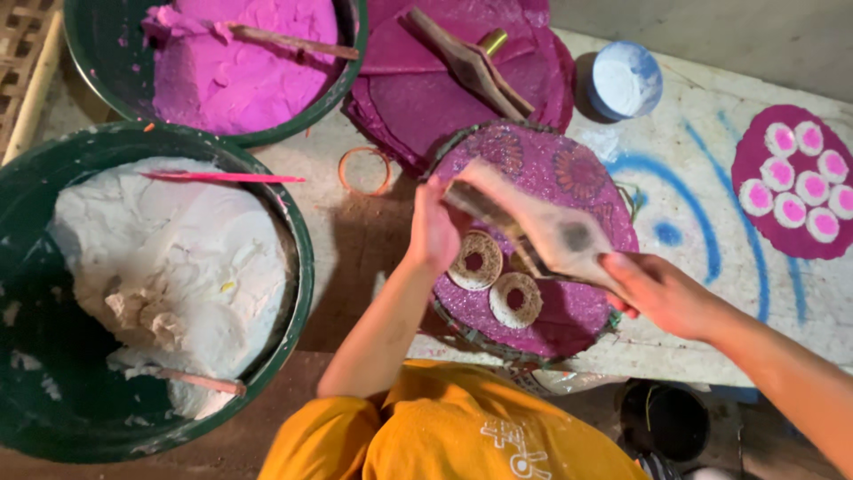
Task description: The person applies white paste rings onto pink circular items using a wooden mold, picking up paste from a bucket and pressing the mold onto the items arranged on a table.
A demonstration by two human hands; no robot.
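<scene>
My right hand (pixel 662 292) grips the near end of a long wooden mould (pixel 533 227) and holds it tilted above a round purple glittery mat (pixel 582 169). My left hand (pixel 434 233) is closed on the mould's far end, at the mat's left edge. The mould is blurred. Two pale ring-shaped dough pieces lie on the mat below it, one (pixel 475 260) by my left wrist and one (pixel 515 300) nearer to me.
A green tub of white dough (pixel 160 267) with a pink spatula stands at left, and a tub of pink dough (pixel 235 62) behind it. Stacked purple mats (pixel 426 98) carry another wooden mould. A blue bowl (pixel 625 80) and a mat of pink-centred rounds (pixel 800 182) lie at right.
</scene>
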